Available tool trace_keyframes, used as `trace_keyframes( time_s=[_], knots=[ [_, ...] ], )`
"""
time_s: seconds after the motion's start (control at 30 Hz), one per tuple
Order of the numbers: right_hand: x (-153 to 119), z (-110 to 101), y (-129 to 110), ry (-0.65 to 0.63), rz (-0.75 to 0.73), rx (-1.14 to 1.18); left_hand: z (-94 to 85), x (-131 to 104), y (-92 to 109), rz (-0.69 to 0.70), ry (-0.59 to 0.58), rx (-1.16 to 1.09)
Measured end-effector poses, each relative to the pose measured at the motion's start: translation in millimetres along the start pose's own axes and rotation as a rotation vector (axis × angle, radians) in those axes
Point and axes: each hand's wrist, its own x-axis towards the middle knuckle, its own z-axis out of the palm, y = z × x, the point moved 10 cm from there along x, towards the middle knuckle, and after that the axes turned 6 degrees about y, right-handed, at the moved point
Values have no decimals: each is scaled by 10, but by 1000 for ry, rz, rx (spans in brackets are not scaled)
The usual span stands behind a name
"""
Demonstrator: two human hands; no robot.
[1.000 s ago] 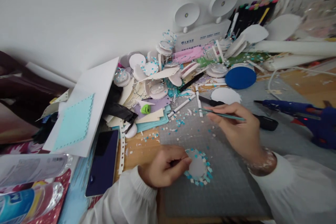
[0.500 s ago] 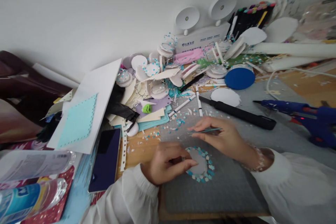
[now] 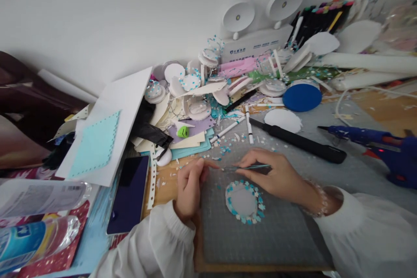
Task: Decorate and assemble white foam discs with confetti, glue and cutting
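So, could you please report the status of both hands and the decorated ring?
Right hand pinching tweezers; left hand, index finger near tips. Ring of blue and white pieces flat on grey mat. Neither hand covering it.

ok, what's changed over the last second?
The left hand came away from the trimmed disc, forward and slightly left; its index finger now points toward the tip of the tweezers. The right hand moved left and nearer the person, still holding the tweezers. The trimmed disc, phone and glue gun stayed put.
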Motion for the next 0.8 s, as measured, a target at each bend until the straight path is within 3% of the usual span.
trace_keyframes(
  time_s=[0.13, 0.37, 0.63, 0.8],
  knots=[
    [-8, -66, 20, 34, 62, 9, -9, 49, -71, -80, 35, -49],
    [42, -300, 194, 175, 284, 167, 39, 44, 38, -9, -1, 25],
    [-44, -122, 349, 108, 482, 466, 224, -32, 188, 153, -168, 102],
    [-96, -56, 376, 70, 548, 516, 225, -52, 238, 249, -164, 107]
  ],
)
